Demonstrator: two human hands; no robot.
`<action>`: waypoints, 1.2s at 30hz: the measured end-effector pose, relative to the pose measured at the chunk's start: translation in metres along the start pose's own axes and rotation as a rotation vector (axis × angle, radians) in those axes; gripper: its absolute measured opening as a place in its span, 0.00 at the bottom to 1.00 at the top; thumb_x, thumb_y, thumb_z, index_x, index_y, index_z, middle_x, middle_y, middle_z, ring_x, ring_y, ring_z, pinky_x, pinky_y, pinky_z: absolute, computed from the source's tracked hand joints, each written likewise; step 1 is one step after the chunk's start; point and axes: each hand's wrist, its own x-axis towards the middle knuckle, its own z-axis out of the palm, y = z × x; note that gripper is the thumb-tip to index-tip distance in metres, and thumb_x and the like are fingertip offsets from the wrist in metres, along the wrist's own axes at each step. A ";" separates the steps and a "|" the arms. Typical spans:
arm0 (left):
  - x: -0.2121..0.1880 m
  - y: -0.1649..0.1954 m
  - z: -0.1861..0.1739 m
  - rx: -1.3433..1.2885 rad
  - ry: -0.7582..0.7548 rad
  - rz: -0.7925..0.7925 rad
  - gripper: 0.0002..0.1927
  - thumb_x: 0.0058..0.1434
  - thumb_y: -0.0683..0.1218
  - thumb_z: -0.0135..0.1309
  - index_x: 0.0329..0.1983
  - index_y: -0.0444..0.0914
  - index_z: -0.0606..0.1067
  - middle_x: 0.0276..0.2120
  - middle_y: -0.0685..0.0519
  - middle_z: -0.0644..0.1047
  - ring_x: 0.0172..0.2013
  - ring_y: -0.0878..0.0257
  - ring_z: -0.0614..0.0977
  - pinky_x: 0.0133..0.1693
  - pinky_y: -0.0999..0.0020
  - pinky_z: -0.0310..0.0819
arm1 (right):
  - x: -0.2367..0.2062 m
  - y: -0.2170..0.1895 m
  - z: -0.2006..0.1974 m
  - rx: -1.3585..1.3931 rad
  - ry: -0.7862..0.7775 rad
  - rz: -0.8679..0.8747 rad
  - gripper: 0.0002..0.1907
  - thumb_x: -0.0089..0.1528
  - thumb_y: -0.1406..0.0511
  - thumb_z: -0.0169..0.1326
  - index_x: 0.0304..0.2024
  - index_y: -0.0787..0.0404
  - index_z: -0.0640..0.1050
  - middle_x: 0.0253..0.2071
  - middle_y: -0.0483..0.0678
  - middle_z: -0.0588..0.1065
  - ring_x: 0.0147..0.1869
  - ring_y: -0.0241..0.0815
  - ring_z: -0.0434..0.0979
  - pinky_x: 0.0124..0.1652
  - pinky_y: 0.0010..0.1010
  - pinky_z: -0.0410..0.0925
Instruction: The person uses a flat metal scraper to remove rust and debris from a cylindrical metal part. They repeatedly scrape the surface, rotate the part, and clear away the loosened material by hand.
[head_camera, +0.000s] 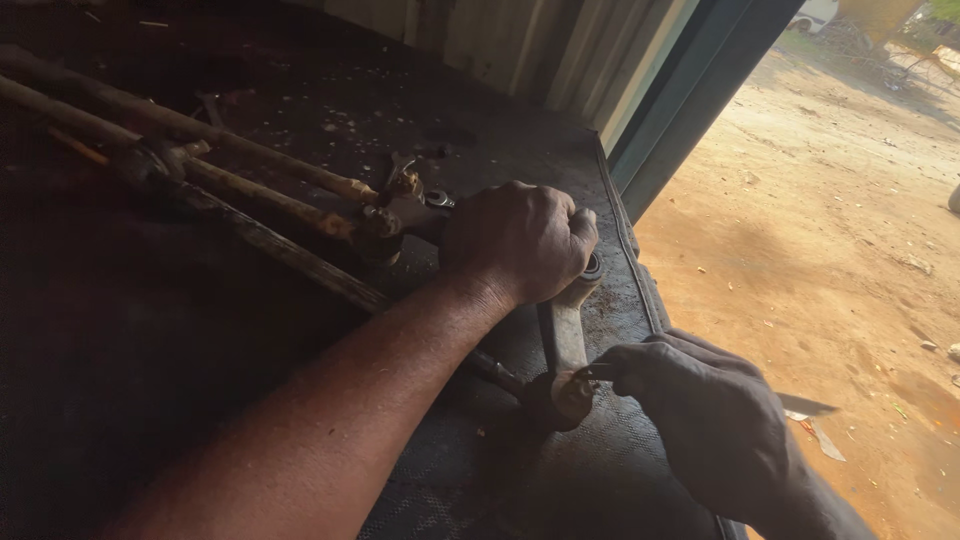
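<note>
Resting on a dark textured mat (600, 480) beside sunlit dirt ground (830, 250), both hands' grips close around a metal linkage arm (563, 335).

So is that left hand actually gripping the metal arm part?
Touching. The head view shows the left hand closed over the upper end of the metal arm, fingers wrapped around it.
</note>
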 end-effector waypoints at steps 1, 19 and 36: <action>0.000 0.000 0.000 -0.011 -0.009 -0.004 0.20 0.66 0.59 0.44 0.35 0.45 0.83 0.32 0.48 0.84 0.36 0.50 0.87 0.43 0.49 0.80 | 0.002 -0.002 0.000 0.005 0.014 -0.064 0.19 0.54 0.77 0.55 0.45 0.58 0.81 0.35 0.46 0.83 0.40 0.41 0.86 0.39 0.32 0.78; -0.002 0.004 -0.005 0.008 -0.040 -0.045 0.20 0.65 0.58 0.44 0.34 0.45 0.83 0.34 0.46 0.84 0.37 0.47 0.86 0.44 0.46 0.79 | 0.022 -0.016 -0.017 -0.070 -0.030 -0.237 0.16 0.53 0.76 0.56 0.43 0.60 0.81 0.39 0.46 0.83 0.40 0.43 0.83 0.38 0.33 0.76; -0.001 0.004 -0.008 -0.006 -0.021 -0.029 0.21 0.64 0.59 0.44 0.36 0.45 0.83 0.36 0.45 0.84 0.38 0.47 0.86 0.44 0.47 0.80 | 0.021 -0.018 -0.015 -0.104 -0.015 -0.270 0.15 0.54 0.76 0.56 0.43 0.59 0.81 0.38 0.46 0.82 0.41 0.43 0.83 0.41 0.33 0.75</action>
